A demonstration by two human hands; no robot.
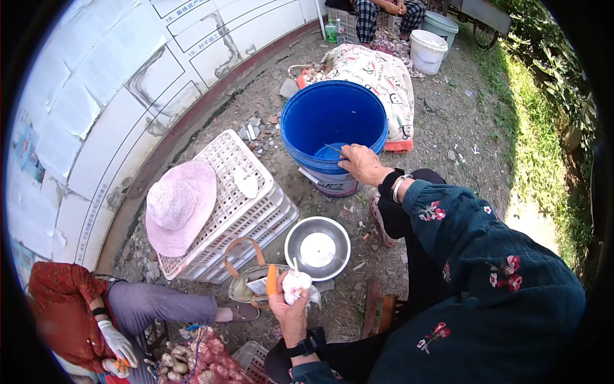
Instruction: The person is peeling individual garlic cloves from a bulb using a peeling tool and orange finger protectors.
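Note:
My left hand (288,309) grips a whole garlic bulb (296,286) whose short stem points up. An orange sleeve (272,279) covers one of its fingers. My right hand (362,164) is at the near rim of a large blue bucket (331,89), holding a small thin-bladed knife (334,150) over the opening. Part of the knife is hidden by the fingers. The bucket's visible inside is bare blue. Just beyond the garlic, a shallow metal basin (341,240) sits on the ground; its middle looks bright white.
Left are stacked white plastic crates (230,192) bearing a pink sun hat (180,206). A handbag (247,283) stands beside the basin. Lower left, a gloved co-worker (76,312) sits by a red net sack of garlic (211,360). Another person (383,14) sits beyond a printed cloth (379,72).

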